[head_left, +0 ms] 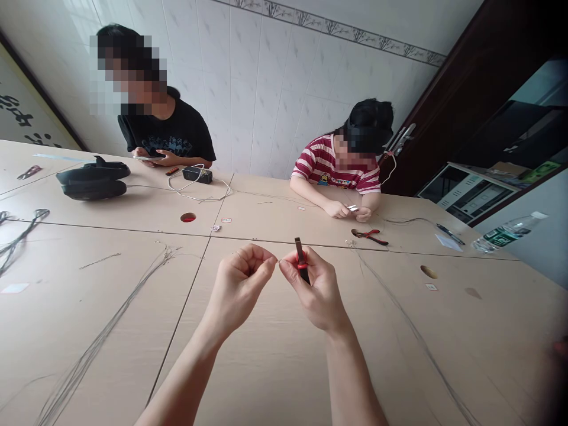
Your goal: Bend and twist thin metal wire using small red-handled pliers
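Note:
My left hand [243, 287] is above the table with thumb and forefinger pinched together. At their tips is a tiny pale piece [278, 262], too small to make out, and the thumb and forefinger of my right hand [317, 293] meet it from the other side. Tucked in that right hand is a black tool with red parts, which looks like pliers [302, 260], its dark end pointing up. To the left lies a bundle of thin grey wires [128, 302] with small looped ends. Another thin wire bundle [399, 307] runs down the table on the right.
Across the table [266, 367], one person [171, 130] holds a phone; another [335, 168] works on something small and shiny. Red-and-black pliers [373, 236], a water bottle [506, 234], a black bag [93, 180], an adapter with white cable [197, 174] and cable holes [428, 271] are around.

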A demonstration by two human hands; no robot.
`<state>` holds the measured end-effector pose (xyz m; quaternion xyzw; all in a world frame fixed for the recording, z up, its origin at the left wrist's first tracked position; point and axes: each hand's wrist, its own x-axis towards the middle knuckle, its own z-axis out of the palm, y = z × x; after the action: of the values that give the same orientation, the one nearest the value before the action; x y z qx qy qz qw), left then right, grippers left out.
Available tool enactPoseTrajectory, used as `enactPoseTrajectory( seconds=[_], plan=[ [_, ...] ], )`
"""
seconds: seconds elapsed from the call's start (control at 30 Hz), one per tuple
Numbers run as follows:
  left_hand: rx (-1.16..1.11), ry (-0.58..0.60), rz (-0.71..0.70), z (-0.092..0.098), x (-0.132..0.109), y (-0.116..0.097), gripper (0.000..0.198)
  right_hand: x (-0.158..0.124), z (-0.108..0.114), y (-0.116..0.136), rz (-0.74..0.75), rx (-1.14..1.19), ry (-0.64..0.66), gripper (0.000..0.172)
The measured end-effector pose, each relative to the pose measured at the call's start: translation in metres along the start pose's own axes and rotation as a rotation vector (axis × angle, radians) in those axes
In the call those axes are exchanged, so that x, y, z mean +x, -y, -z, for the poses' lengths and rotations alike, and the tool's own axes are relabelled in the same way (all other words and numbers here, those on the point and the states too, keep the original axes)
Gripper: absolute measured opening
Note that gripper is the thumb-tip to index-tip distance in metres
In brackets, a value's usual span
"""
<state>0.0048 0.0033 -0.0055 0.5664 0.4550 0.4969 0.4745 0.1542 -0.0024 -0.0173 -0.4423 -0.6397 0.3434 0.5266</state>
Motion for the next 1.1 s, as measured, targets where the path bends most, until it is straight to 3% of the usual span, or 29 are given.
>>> enactPoseTrajectory(
  seconds=[0.73,0.83,0.93,1.0,1.1],
  plan=[
    [0.034,0.019,0.043,0.009,0.002,0.001,0.022,0.003,0.003,0.0,-0.016,-0.048,-0.018,0.017],
    [0.046,-0.017,0.054,0.016,0.003,0.005,0.02,0.003,0.004,-0.004,-0.033,-0.027,-0.033,0.017],
    [0.056,-0.13,-0.008,0.023,0.005,0.007,0.026,0.004,0.004,-0.008,-0.049,-0.015,-0.06,0.019],
    [-0.001,-0.208,-0.059,0.028,0.006,0.003,0.029,0.004,0.005,-0.01,-0.058,-0.014,-0.077,0.02],
    [-0.176,-0.203,-0.087,0.039,0.002,-0.012,0.028,0.006,0.006,-0.01,-0.066,-0.013,-0.092,0.02]
  ],
)
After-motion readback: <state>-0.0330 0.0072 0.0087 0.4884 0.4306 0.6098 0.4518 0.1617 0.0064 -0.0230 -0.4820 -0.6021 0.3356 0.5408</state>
